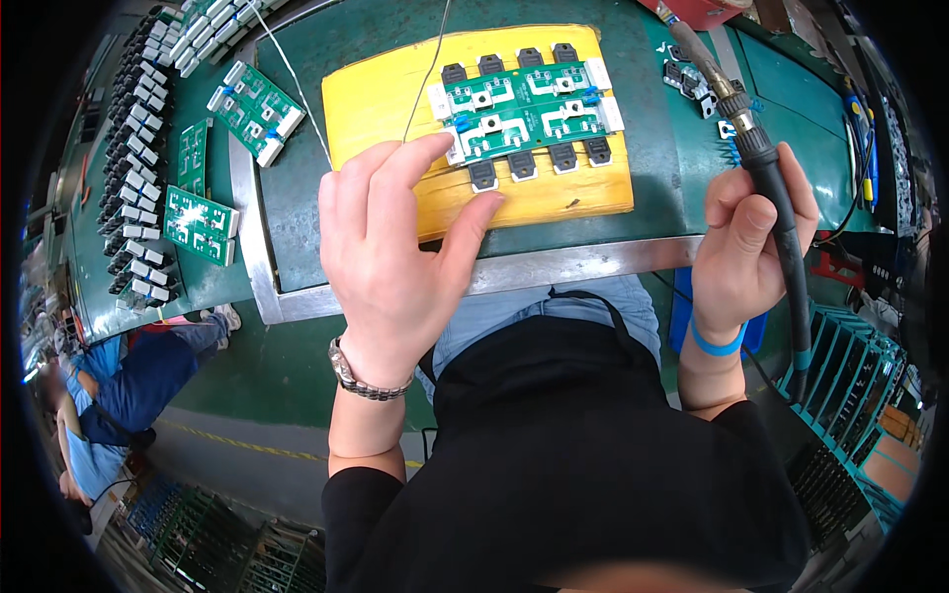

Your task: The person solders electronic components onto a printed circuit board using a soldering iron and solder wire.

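Observation:
A green circuit board (539, 114) lies on a yellow pad (381, 84), black square-bodied components along its far and near edges and white blocks at its ends. My left hand (390, 232) is over the pad's near left part. Its index fingertip is at the white block on the board's left end, and the thumb is spread apart below it. Two thin wire strands (425, 74) hang down to this hand; whether its fingers pinch them is hidden. At the right, my right hand (739, 247) grips a soldering iron (761, 156), its metal end pointing up and away.
Loose circuit boards (255, 111) lie on the green bench left of the metal edging (593, 259), beside a long row of black-and-white components (138, 188). Small parts (689, 79) sit near the iron. A teal rack (845, 376) stands at lower right; another person (148, 381) is at lower left.

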`<state>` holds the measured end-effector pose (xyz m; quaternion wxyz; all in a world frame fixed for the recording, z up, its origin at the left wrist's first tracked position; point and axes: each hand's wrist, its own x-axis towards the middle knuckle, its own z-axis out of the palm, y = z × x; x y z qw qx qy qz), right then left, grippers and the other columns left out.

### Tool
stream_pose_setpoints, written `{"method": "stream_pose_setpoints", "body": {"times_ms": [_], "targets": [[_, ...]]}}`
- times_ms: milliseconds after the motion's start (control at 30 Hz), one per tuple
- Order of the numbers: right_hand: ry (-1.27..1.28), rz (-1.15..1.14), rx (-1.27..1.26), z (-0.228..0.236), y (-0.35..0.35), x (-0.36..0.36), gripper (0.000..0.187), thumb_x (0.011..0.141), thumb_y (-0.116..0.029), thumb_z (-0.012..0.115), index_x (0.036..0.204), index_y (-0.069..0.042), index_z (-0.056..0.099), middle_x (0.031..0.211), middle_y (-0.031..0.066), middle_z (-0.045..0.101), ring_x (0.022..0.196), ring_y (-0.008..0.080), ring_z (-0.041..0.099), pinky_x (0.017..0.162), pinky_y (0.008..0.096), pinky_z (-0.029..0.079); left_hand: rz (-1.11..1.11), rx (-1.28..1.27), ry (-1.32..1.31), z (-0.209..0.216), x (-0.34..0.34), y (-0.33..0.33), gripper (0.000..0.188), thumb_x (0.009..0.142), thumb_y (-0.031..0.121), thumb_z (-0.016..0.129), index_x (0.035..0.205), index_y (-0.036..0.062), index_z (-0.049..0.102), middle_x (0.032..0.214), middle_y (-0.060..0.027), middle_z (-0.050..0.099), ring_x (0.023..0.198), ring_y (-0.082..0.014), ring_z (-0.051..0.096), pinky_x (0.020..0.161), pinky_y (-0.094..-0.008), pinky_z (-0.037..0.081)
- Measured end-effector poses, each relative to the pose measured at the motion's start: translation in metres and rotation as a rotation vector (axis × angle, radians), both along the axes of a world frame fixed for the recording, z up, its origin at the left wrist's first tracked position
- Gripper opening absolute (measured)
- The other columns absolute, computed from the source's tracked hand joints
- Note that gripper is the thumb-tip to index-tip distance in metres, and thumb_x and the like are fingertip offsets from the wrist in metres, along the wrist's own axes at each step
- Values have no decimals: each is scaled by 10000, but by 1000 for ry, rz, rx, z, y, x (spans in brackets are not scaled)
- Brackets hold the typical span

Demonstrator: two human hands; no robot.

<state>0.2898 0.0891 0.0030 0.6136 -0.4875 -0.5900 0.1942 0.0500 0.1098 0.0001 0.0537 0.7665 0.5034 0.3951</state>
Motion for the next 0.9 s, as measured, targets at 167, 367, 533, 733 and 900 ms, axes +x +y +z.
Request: {"method": "stream_pose_setpoints", "body": {"times_ms": [167, 367, 533, 733, 900], "targets": [[197, 72, 33, 0, -1, 8, 462, 1004, -313, 498, 1268, 63, 449, 727, 73, 547, 603, 84, 453, 551, 213, 372, -22, 51, 6, 9, -7, -10, 325, 768, -38, 689, 1080, 24, 622, 946, -84, 675, 755, -228, 554, 678, -300, 425], [30, -13, 0, 13, -15, 9, 366, 950, -214, 572, 1182, 59, 495, 802, 98, 498, 631, 123, 415, 573, 248, 353, 87, 12, -10, 22, -11, -17, 201, 798, -32, 704, 993, 13, 686, 893, -75, 684, 764, -186, 577, 687, -265, 459], [-81, 66, 70, 19, -17, 6, 278, 902, -175, 654, 1035, 11, 496, 814, 105, 519, 713, 147, 467, 609, 252, 398, 73, 122, 20, 19, -9, -13, 145, 805, -63, 687, 929, 8, 709, 827, -56, 578, 737, -165, 535, 619, -254, 408], [-263, 128, 101, 16, -15, 8, 329, 847, -41, 687, 1072, -15, 448, 789, 102, 537, 664, 128, 488, 619, 246, 395, 28, 52, 104, 19, -5, -9, 158, 765, 3, 736, 918, 44, 725, 773, -36, 518, 715, -168, 507, 620, -272, 386], [-287, 107, 84, 14, -15, 5, 327, 844, -24, 682, 1065, -9, 440, 769, 99, 536, 646, 129, 483, 600, 246, 390, 53, 59, 189, 17, -1, -6, 155, 744, 47, 753, 895, 72, 735, 765, -22, 512, 704, -180, 500, 626, -289, 377]]}}
